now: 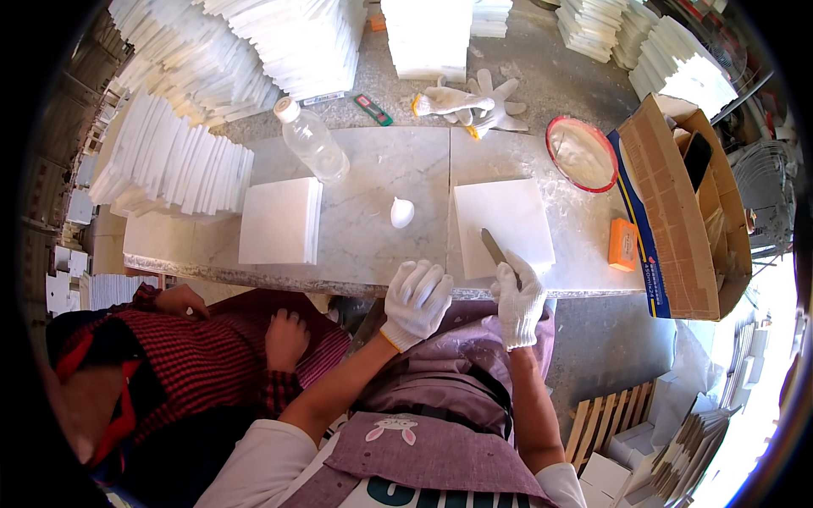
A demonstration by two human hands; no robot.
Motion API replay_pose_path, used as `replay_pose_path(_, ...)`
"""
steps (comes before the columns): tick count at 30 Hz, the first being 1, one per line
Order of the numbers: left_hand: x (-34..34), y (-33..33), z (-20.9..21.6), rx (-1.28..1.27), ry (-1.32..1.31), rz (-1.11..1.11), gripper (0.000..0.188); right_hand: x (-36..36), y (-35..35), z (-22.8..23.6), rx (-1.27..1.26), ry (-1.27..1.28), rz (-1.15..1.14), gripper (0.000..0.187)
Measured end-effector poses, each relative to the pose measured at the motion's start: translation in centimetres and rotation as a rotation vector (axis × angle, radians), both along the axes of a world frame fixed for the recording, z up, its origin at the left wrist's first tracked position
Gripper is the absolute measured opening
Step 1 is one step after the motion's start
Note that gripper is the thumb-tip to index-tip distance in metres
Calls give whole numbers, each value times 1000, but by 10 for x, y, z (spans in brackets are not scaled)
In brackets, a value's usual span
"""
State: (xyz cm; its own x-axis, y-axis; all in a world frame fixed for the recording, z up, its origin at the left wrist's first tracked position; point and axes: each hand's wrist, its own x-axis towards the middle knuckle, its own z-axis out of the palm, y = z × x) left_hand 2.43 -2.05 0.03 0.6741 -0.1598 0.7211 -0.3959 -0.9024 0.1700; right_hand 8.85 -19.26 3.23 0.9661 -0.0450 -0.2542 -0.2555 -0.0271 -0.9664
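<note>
My right hand (pixel 518 300), in a white knit glove, grips a narrow flat-bladed knife (pixel 493 247). The blade points up and left over a square white tile (pixel 501 222) at the bench's front. My left hand (pixel 418 300), also gloved, is at the bench edge left of that tile; its fingers are loosely bent with nothing visible in them. Beyond it on the bench lies a small white teardrop-shaped lump (pixel 402 212). Farther left is a short stack of white tiles (pixel 278 223).
A clear bottle (pixel 313 140), green-and-red cutter (pixel 373 110), spare gloves (pixel 474 103), red-rimmed dish of white paste (pixel 583 154) and orange box (pixel 622 245) sit on the bench. A cardboard box (pixel 677 229) stands right. Tile stacks (pixel 169 157) line the back and left. Another person (pixel 195 356) sits left.
</note>
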Motion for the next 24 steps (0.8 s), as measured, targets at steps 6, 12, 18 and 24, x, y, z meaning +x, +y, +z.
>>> replay_pose_path(6,0,-1,4,-3,6,4,30,-2,3,-16,-231,-261,76,28)
replay_pose_path(12,-3,-1,4,-8,77,25,31,-9,8,-6,-527,-393,53,24)
replay_pose_path(18,-5,-2,4,-23,88,37,34,-11,2,-6,-655,-577,58,28)
replay_pose_path(24,1,-3,10,-40,4,31,37,-21,-15,16,204,85,-23,42)
